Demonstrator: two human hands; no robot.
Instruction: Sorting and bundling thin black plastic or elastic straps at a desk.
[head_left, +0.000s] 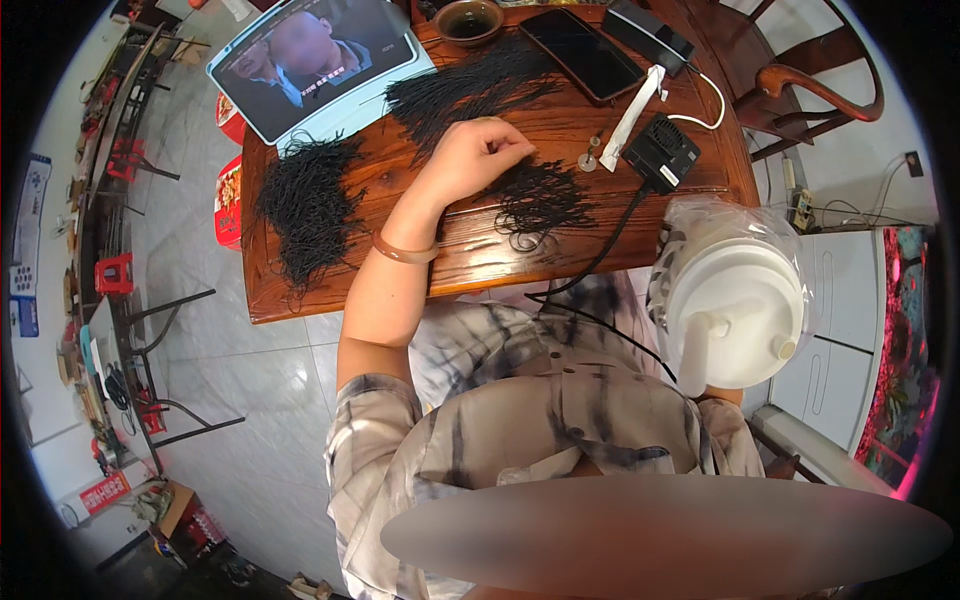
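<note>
My left hand [482,155] rests over the wooden table, fingers curled with thumb against forefinger. Whether anything small is pinched there I cannot make out. Just beside it lies a small bundle of black cords [545,198]. A longer black bundle [460,90] spreads beyond the hand, and a thick tangled heap [308,205] lies to its left. At the right, a large white-lidded cup [740,310] with a thick straw and clear plastic around it is held up off the table. My right arm [724,394] runs behind this cup, which hides the hand and fingers.
On the wooden table [470,262] stand a tablet [315,65] playing a video, a dark bowl [468,20], a phone [582,52] and a black box-shaped device [660,152]. Its black cable trails over the table edge toward my lap. A wooden chair [820,85] stands beyond, at right.
</note>
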